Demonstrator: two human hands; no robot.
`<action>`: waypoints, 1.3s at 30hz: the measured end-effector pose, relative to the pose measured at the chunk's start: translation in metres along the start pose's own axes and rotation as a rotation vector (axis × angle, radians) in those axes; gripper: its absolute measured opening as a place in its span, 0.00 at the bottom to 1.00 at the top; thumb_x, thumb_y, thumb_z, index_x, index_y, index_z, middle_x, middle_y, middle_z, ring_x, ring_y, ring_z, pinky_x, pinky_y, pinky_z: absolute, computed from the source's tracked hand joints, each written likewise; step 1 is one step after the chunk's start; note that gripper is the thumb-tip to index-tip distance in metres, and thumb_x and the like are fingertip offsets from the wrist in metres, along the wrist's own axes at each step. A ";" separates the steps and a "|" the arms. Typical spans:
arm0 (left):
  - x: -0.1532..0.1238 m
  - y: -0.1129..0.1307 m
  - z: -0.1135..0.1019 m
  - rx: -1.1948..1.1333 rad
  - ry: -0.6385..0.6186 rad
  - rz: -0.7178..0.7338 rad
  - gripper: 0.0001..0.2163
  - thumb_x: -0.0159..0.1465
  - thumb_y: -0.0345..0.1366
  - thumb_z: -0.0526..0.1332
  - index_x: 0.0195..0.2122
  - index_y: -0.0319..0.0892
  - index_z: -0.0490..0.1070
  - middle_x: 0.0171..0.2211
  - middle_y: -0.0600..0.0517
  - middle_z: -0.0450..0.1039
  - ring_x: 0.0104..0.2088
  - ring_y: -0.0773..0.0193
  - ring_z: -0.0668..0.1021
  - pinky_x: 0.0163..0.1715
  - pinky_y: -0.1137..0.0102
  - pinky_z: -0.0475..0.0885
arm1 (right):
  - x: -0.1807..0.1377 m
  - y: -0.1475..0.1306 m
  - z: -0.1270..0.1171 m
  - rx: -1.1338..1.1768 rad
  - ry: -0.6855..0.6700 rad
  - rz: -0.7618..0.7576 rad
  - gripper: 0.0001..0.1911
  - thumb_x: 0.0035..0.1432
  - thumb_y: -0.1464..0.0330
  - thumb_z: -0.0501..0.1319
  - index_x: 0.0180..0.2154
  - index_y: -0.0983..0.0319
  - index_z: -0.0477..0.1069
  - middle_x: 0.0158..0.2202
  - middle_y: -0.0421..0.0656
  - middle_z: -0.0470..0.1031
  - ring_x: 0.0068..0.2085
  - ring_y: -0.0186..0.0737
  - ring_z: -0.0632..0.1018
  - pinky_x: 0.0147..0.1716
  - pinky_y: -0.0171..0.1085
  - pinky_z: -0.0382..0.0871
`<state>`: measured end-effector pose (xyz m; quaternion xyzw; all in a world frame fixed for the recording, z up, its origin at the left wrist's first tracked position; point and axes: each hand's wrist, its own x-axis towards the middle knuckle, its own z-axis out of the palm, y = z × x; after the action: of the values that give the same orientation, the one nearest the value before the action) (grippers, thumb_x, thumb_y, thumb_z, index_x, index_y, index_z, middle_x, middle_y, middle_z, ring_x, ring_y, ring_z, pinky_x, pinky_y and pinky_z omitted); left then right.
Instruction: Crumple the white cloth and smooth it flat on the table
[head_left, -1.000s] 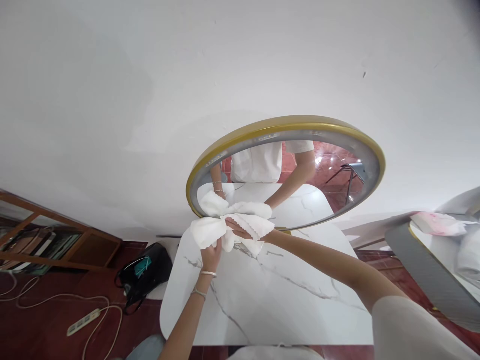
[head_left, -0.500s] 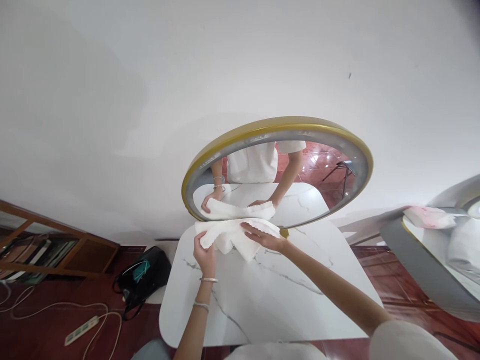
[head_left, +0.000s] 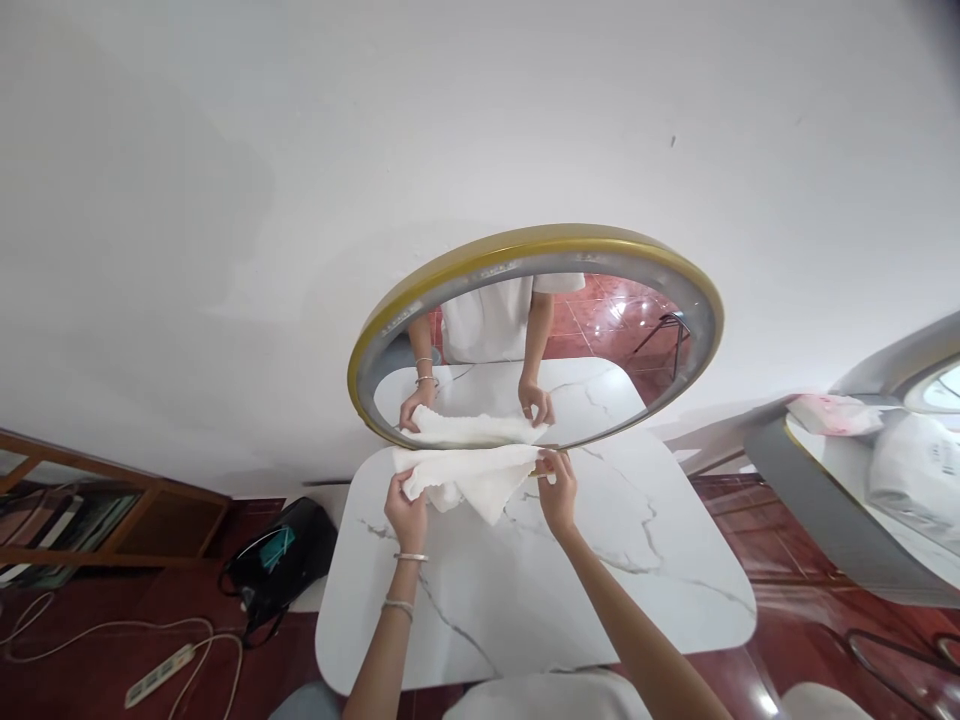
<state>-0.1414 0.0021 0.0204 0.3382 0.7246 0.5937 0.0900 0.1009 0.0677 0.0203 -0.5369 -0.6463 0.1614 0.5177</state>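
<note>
A white cloth (head_left: 472,475) hangs stretched between my two hands, just in front of the lower edge of a round gold-framed mirror (head_left: 525,245). My left hand (head_left: 405,515) is closed on the cloth's left end; two bracelets sit on that wrist. My right hand (head_left: 556,490) pinches the cloth's right corner. Both hands are above the far part of a white marble-patterned table (head_left: 600,570). The mirror reflects my arms, the cloth and the tabletop.
A black bag (head_left: 281,560) lies on the red floor left of the table, with a power strip (head_left: 161,672) and cables nearby. A wooden shelf (head_left: 97,510) stands at far left. At right sits another mirror (head_left: 862,500) and a pink-white packet (head_left: 832,412).
My right hand moved from under the bunched cloth to its right corner and pulled it out flat. The left hand kept its hold. The view shifted slightly to the right.
</note>
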 end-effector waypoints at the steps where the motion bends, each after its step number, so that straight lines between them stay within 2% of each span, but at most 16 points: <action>1: 0.000 0.000 -0.001 0.004 -0.007 0.008 0.11 0.48 0.36 0.60 0.34 0.43 0.70 0.32 0.53 0.76 0.35 0.61 0.77 0.38 0.68 0.72 | -0.001 0.001 -0.002 -0.011 -0.028 -0.025 0.10 0.63 0.68 0.51 0.41 0.58 0.69 0.32 0.42 0.67 0.34 0.39 0.70 0.34 0.40 0.70; 4: 0.000 0.002 -0.005 0.015 -0.027 0.039 0.10 0.49 0.36 0.59 0.34 0.43 0.71 0.32 0.52 0.76 0.35 0.60 0.77 0.39 0.67 0.72 | -0.002 0.006 -0.007 -0.106 -0.026 -0.103 0.09 0.60 0.70 0.54 0.36 0.57 0.72 0.35 0.46 0.67 0.39 0.44 0.69 0.37 0.44 0.70; 6: 0.001 0.003 -0.008 0.021 -0.041 0.065 0.10 0.49 0.35 0.59 0.34 0.43 0.71 0.33 0.52 0.76 0.36 0.60 0.77 0.40 0.67 0.72 | -0.002 0.009 -0.010 -0.187 -0.027 -0.196 0.08 0.59 0.73 0.55 0.34 0.57 0.72 0.41 0.48 0.67 0.44 0.47 0.68 0.40 0.47 0.70; 9: 0.003 0.004 -0.013 0.034 -0.057 0.106 0.09 0.49 0.34 0.59 0.33 0.43 0.71 0.35 0.50 0.75 0.40 0.58 0.76 0.42 0.65 0.72 | -0.003 0.014 -0.011 -0.238 -0.100 -0.359 0.10 0.58 0.75 0.55 0.35 0.57 0.72 0.50 0.47 0.67 0.51 0.48 0.67 0.44 0.49 0.69; 12: 0.006 0.003 -0.014 0.045 -0.072 0.135 0.09 0.50 0.34 0.59 0.32 0.42 0.70 0.37 0.49 0.74 0.42 0.57 0.76 0.43 0.65 0.72 | -0.003 0.021 -0.010 -0.267 -0.129 -0.454 0.11 0.59 0.75 0.55 0.37 0.56 0.73 0.53 0.46 0.69 0.53 0.48 0.68 0.45 0.48 0.69; 16: 0.007 0.006 -0.015 0.053 -0.105 0.156 0.08 0.51 0.34 0.59 0.33 0.42 0.71 0.38 0.48 0.73 0.42 0.57 0.76 0.39 0.66 0.73 | 0.001 0.028 -0.010 -0.277 -0.124 -0.421 0.11 0.60 0.74 0.54 0.39 0.58 0.74 0.47 0.48 0.75 0.49 0.47 0.72 0.44 0.48 0.69; 18: 0.007 0.011 -0.018 0.089 -0.114 0.197 0.09 0.52 0.34 0.59 0.35 0.42 0.72 0.42 0.47 0.73 0.45 0.56 0.75 0.43 0.64 0.72 | 0.004 0.029 -0.012 -0.224 -0.140 -0.355 0.12 0.61 0.73 0.53 0.38 0.59 0.75 0.45 0.48 0.77 0.47 0.47 0.74 0.43 0.48 0.70; 21: 0.008 0.021 -0.028 0.182 -0.141 0.344 0.10 0.55 0.33 0.59 0.38 0.43 0.74 0.55 0.43 0.66 0.57 0.52 0.69 0.54 0.59 0.67 | 0.007 0.026 -0.018 -0.126 -0.167 -0.287 0.13 0.62 0.71 0.52 0.37 0.59 0.75 0.40 0.48 0.78 0.43 0.46 0.76 0.42 0.48 0.72; 23: 0.010 0.027 -0.037 0.200 -0.206 0.454 0.09 0.58 0.35 0.58 0.39 0.43 0.74 0.56 0.44 0.66 0.59 0.52 0.66 0.56 0.58 0.65 | 0.008 0.022 -0.025 -0.099 -0.165 -0.271 0.13 0.62 0.70 0.51 0.37 0.59 0.75 0.39 0.47 0.78 0.41 0.44 0.77 0.40 0.46 0.73; 27: 0.019 0.032 -0.062 0.214 -0.380 0.626 0.11 0.62 0.38 0.56 0.42 0.44 0.74 0.44 0.46 0.76 0.53 0.54 0.73 0.54 0.56 0.66 | 0.014 0.004 -0.045 -0.032 -0.176 -0.233 0.12 0.62 0.67 0.53 0.34 0.58 0.75 0.36 0.45 0.78 0.36 0.41 0.79 0.35 0.41 0.76; 30: 0.021 0.034 -0.083 0.262 -0.423 0.628 0.11 0.63 0.40 0.55 0.41 0.44 0.74 0.44 0.47 0.77 0.50 0.54 0.75 0.53 0.57 0.67 | 0.022 -0.015 -0.065 0.009 -0.266 -0.210 0.11 0.61 0.65 0.55 0.33 0.57 0.76 0.34 0.44 0.78 0.33 0.41 0.79 0.32 0.40 0.76; 33: 0.016 0.036 -0.103 0.288 -0.466 0.589 0.12 0.64 0.40 0.55 0.43 0.45 0.74 0.42 0.47 0.78 0.44 0.57 0.78 0.48 0.60 0.71 | 0.030 -0.033 -0.081 0.003 -0.394 -0.216 0.11 0.61 0.64 0.55 0.34 0.56 0.76 0.36 0.44 0.78 0.33 0.41 0.79 0.33 0.41 0.76; 36: 0.009 0.036 -0.117 0.325 -0.553 0.642 0.11 0.65 0.40 0.55 0.43 0.46 0.74 0.38 0.48 0.79 0.39 0.59 0.80 0.42 0.65 0.75 | 0.033 -0.045 -0.089 -0.011 -0.465 -0.244 0.12 0.62 0.65 0.54 0.34 0.56 0.76 0.37 0.44 0.78 0.34 0.42 0.79 0.34 0.41 0.76; 39: 0.008 0.036 -0.126 0.398 -0.679 0.715 0.10 0.66 0.40 0.54 0.38 0.46 0.76 0.34 0.50 0.79 0.35 0.61 0.80 0.38 0.67 0.76 | 0.033 -0.050 -0.091 -0.031 -0.486 -0.273 0.12 0.62 0.66 0.54 0.33 0.57 0.76 0.36 0.43 0.78 0.34 0.41 0.79 0.33 0.40 0.76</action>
<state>-0.2012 -0.0918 0.0907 0.7477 0.5930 0.2954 0.0453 0.1551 0.0459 0.1128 -0.3983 -0.8203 0.2043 0.3561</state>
